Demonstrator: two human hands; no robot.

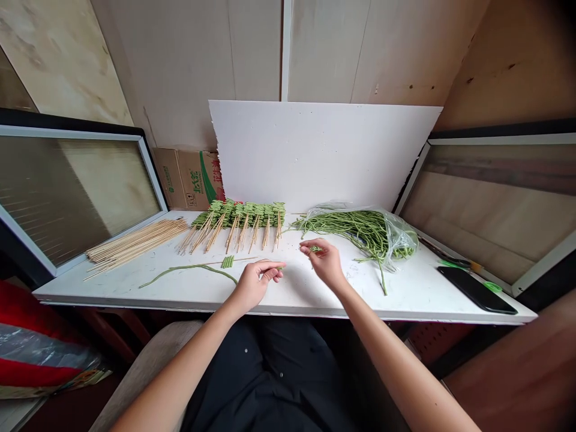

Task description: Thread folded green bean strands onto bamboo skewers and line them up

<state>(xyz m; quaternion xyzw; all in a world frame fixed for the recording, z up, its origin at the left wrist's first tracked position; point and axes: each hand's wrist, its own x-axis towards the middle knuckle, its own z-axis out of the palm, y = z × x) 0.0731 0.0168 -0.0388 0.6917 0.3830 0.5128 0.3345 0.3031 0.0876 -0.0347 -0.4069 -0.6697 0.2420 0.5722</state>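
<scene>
1. The left grip (258, 284) is nearly closed, pinched on a green bean end (281, 267).
2. The right grip (326, 261) curls loosely around cut bean pieces (315, 248).
3. Just left of the left grip, a partly filled bean skewer (227, 262) lies on the tabletop (398, 298).
4. Right of the right grip sit bagged long beans (353, 227).

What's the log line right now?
left hand: pinching long green bean; right hand: holding cut bean pieces; left side: skewered bean pieces, loose skewers; right side: bagged long beans
</scene>
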